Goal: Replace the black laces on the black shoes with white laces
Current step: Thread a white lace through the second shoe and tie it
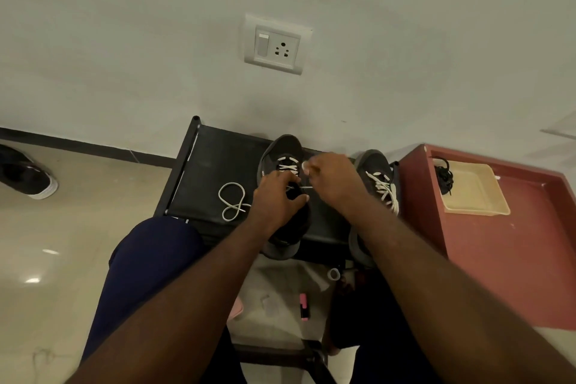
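Note:
Two black shoes stand on a black rack (218, 159) against the wall. The left shoe (285, 150) has a white lace crossed through its front eyelets; a loose loop of that white lace (232, 201) lies on the rack to its left. My left hand (277, 199) grips the shoe's upper at the tongue. My right hand (330, 181) pinches the white lace end just above the eyelets. The right shoe (374, 168) is laced in white along its whole front. A tangle of black laces (444, 178) lies at the edge of a cream tray (477, 193).
The cream tray sits on a red stand (514, 259) to the right of the rack. A wall socket (276, 45) is above. Another dark shoe (28, 176) lies on the floor at far left. A pink marker (304, 307) lies on a lower shelf.

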Demonstrator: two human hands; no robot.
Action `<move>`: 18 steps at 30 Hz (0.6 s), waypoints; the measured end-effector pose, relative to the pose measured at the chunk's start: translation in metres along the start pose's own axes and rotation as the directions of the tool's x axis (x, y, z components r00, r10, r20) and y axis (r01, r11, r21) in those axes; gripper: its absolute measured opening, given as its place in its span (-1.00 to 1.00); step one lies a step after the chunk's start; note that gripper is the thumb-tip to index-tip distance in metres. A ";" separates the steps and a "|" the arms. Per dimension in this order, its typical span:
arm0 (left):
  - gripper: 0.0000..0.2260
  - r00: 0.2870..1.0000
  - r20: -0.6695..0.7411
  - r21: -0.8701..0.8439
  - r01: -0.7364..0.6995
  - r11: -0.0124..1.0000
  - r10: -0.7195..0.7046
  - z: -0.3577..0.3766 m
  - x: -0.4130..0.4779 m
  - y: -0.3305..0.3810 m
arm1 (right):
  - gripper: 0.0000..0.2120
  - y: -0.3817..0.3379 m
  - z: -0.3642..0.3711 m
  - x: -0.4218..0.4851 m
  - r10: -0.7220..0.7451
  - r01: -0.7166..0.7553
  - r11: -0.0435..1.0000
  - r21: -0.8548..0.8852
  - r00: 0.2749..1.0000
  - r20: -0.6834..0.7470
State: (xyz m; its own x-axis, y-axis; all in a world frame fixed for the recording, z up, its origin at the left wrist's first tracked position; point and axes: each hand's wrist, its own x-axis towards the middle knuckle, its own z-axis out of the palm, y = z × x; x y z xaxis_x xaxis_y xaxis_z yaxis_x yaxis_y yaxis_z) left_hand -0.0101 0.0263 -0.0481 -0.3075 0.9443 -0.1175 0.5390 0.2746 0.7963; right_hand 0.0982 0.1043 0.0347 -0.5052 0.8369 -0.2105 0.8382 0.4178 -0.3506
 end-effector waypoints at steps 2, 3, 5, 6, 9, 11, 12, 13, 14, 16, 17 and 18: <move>-0.67 1.000 -0.003 0.015 -0.016 1.000 0.016 -0.001 0.001 -0.001 | -0.83 0.009 0.012 0.001 0.051 0.011 0.962 -0.273 0.974 0.219; -0.67 1.000 0.010 0.011 -0.021 1.000 0.021 0.000 0.001 -0.002 | -0.80 0.014 0.018 -0.002 0.069 0.029 0.945 -0.325 0.955 0.287; -0.66 0.999 0.014 -0.003 -0.032 0.999 0.032 -0.001 0.002 -0.004 | -0.74 0.014 0.019 -0.007 0.062 0.060 0.941 -0.333 0.936 0.345; -0.66 0.999 0.016 -0.004 -0.032 0.999 0.032 -0.002 0.001 -0.006 | -0.74 0.013 0.017 -0.010 0.028 0.076 0.955 -0.286 0.939 0.343; -0.64 0.999 0.026 -0.001 -0.024 1.000 0.024 -0.002 0.001 -0.007 | -0.71 0.009 0.000 -0.015 -0.054 0.039 0.995 0.095 0.986 0.158; -0.64 1.000 0.016 -0.007 -0.019 1.000 0.019 -0.002 0.001 -0.007 | -0.67 0.007 -0.009 -0.020 -0.075 0.064 0.940 0.334 0.997 0.020; -0.64 1.000 0.009 -0.007 -0.019 1.000 0.019 -0.002 0.002 -0.006 | -0.68 0.005 -0.010 -0.023 -0.064 0.049 0.893 0.448 0.998 0.017; -0.64 1.000 0.008 -0.006 -0.018 1.000 0.018 -0.001 0.001 -0.006 | -0.68 0.004 -0.008 -0.027 -0.046 0.015 0.830 0.558 0.998 0.041; -0.65 1.000 0.009 -0.005 -0.011 1.000 0.011 -0.001 0.000 -0.005 | -0.67 0.004 -0.003 -0.030 -0.027 -0.015 0.771 0.637 0.998 0.056; -0.68 1.000 0.007 -0.005 -0.010 1.000 0.010 0.000 -0.002 -0.003 | -0.65 0.004 0.003 -0.033 0.020 -0.040 0.673 0.739 0.999 0.036; -0.68 1.000 -0.002 -0.009 -0.014 1.000 0.014 0.001 -0.001 -0.002 | -0.64 0.005 0.004 -0.033 0.057 -0.052 0.619 0.784 0.998 0.021; -0.67 1.000 -0.011 -0.009 -0.015 1.000 0.015 0.001 -0.002 -0.002 | -0.63 0.006 0.006 -0.033 0.100 -0.066 0.538 0.840 0.995 0.014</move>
State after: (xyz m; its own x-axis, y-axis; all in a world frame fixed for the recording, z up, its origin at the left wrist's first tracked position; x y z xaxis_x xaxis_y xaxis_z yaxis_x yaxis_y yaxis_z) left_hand -0.0093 0.0241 -0.0500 -0.3075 0.9463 -0.0992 0.5366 0.2586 0.8032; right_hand 0.1185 0.0775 0.0343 -0.4215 0.8695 -0.2573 0.3119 -0.1274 -0.9415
